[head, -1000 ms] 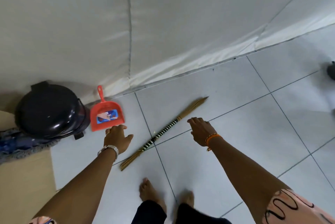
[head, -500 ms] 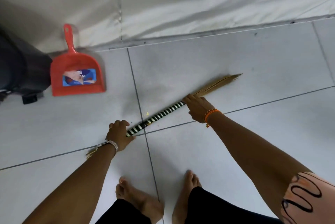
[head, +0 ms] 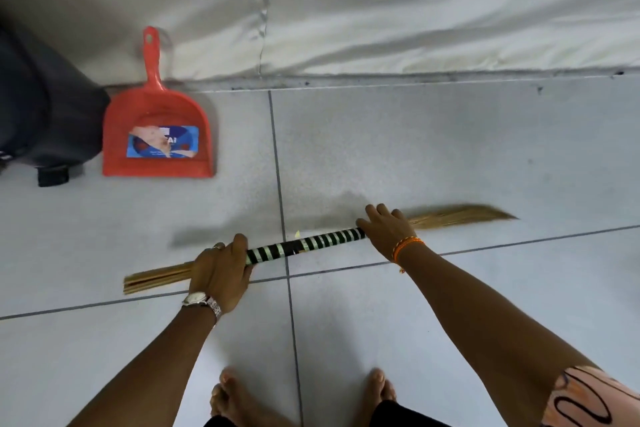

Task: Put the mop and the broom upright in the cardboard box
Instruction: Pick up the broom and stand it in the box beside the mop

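Observation:
A stick broom [head: 304,244] with a black-and-white striped wrap lies nearly level just above the grey tiled floor, its thin bristle end pointing right and its cut stick ends pointing left. My left hand [head: 221,271] is closed around it at the left end of the wrap. My right hand [head: 386,227] grips it at the right end of the wrap, where the bristles start. The mop and the cardboard box are out of view.
A red dustpan [head: 156,136] lies on the floor at the left, its handle toward the white wall covering [head: 381,11]. A black bin [head: 38,115] stands at the far left edge. My bare feet [head: 301,395] are at the bottom.
Both hands went from hovering over the broom to closing on it. The broom has swung from a diagonal to nearly level, and the view has tilted down and closer.

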